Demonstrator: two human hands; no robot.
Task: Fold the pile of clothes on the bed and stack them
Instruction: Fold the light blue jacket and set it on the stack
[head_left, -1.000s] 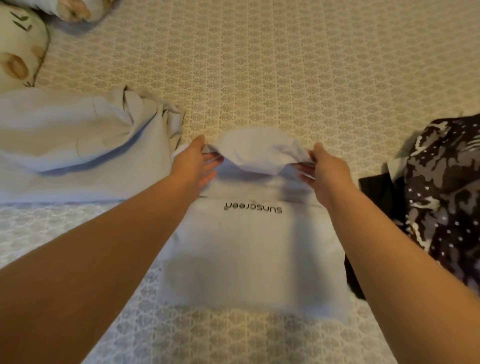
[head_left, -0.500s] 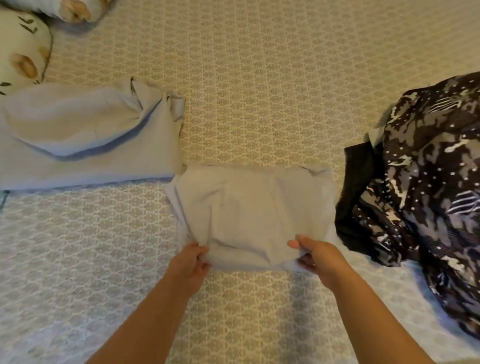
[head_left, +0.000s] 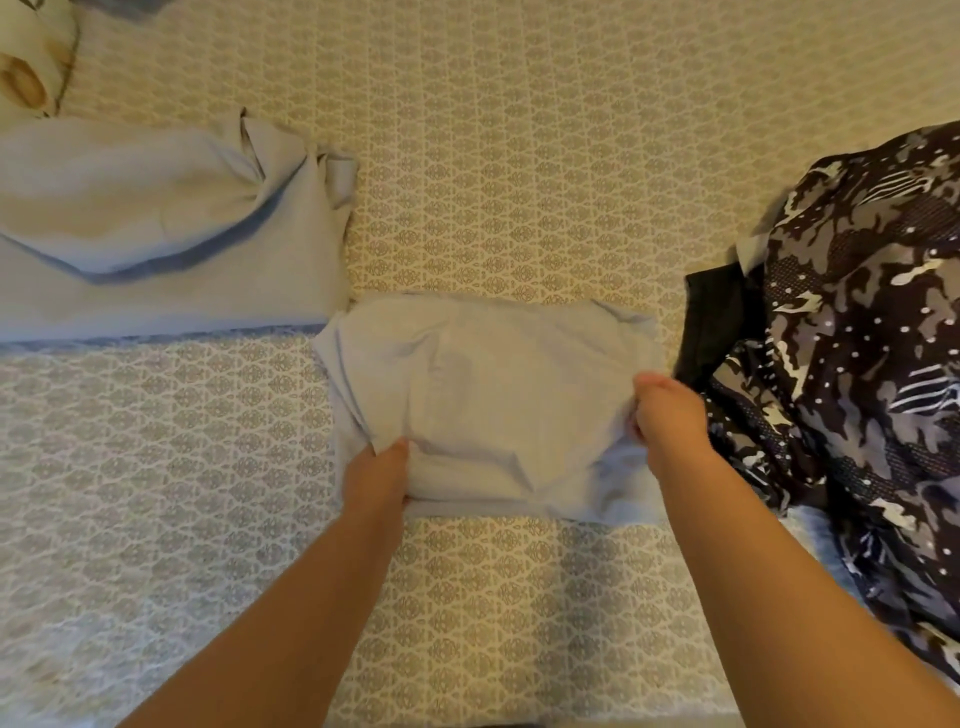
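A pale blue garment (head_left: 493, 395) lies folded into a compact rectangle in the middle of the bed. My left hand (head_left: 376, 475) grips its near left edge, fingers tucked under the cloth and thumb on top. My right hand (head_left: 667, 415) grips its right side the same way, fingers hidden under the fabric. To the left lies a larger light blue folded garment (head_left: 156, 234). On the right sits an unfolded pile with a dark camouflage-print piece (head_left: 852, 332) and a black piece (head_left: 719, 317) under it.
The bed is covered with a beige patterned sheet (head_left: 519, 156). A floral pillow (head_left: 31, 67) shows at the top left corner. Bare sheet stretches beyond and in front of the folded garment.
The far half of the pale garment was folded toward me, hiding the printed word. Both hands came back to its near edge and now grip its sides more deeply.
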